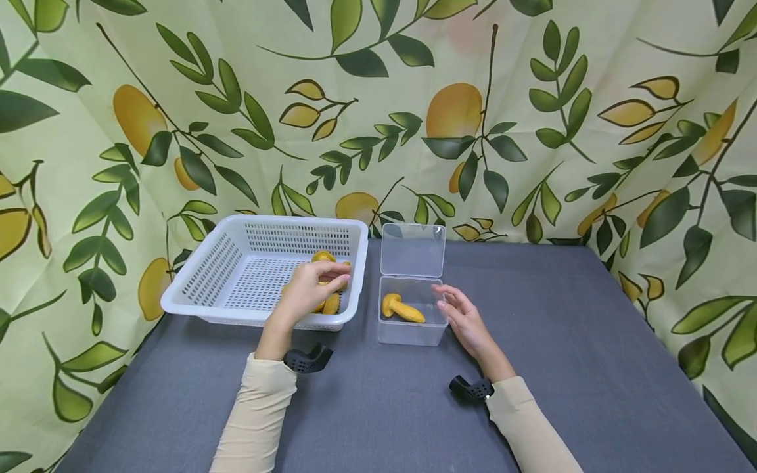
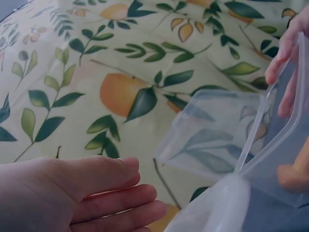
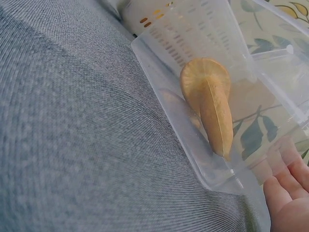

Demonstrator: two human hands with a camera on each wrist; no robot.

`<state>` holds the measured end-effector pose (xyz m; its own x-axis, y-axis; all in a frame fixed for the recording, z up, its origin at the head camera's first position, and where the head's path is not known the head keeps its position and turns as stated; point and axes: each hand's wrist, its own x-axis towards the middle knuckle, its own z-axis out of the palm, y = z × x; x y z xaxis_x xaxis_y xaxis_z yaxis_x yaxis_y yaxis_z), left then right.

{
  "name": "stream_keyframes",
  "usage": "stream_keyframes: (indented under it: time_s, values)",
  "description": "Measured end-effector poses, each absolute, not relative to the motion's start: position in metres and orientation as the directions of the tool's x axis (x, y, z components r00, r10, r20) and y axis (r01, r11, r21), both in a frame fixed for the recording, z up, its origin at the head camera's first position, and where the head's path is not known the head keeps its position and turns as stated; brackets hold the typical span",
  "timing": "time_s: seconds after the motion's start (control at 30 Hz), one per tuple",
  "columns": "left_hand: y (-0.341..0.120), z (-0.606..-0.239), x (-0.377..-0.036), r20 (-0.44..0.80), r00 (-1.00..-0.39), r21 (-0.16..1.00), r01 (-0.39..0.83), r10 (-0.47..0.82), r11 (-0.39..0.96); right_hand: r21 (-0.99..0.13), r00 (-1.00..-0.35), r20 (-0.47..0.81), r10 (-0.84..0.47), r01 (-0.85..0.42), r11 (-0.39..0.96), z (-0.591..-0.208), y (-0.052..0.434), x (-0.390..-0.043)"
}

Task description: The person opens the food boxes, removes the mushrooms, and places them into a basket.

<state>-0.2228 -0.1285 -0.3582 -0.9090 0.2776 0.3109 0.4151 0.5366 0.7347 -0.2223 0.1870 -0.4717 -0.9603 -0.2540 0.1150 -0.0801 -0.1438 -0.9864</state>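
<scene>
A white slotted basket [image 1: 195, 307] at the left holds several yellow mushroom-shaped pieces [image 1: 331, 303] in its front right corner. My left hand [image 1: 316, 284] hovers over them with fingers straight and together; in the left wrist view the left hand [image 2: 96, 193] holds nothing. To the right stands a clear plastic box [image 1: 412, 334], its lid [image 1: 412, 249] hinged upright. One yellow mushroom piece [image 1: 402, 309] lies inside it, and the right wrist view shows this piece [image 3: 212, 104] through the wall. My right hand [image 1: 458, 309] stays open beside the box's right edge.
A grey cloth covers the table [image 1: 562, 328]. A leaf-and-lemon printed curtain [image 1: 473, 112] closes off the back and both sides. Black wrist mounts [image 1: 307, 360] sit on both forearms.
</scene>
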Motion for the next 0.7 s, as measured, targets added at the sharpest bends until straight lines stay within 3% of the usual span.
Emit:
stream_keyframes:
  time_s: [0.37, 0.7]
  values:
    - [-0.076, -0.368, -0.229, 0.254, -0.811, 0.666, 0.542, 0.527, 0.512, -0.985, -0.961, 0.107, -0.253, -0.068, -0.157, -0.470, 0.186, -0.222]
    - [-0.043, -0.377, -0.243, 0.095, -0.751, 0.661, 0.538, 0.653, 0.523, -0.982, -0.962, 0.114, -0.249, -0.071, -0.178, -0.472, 0.186, -0.223]
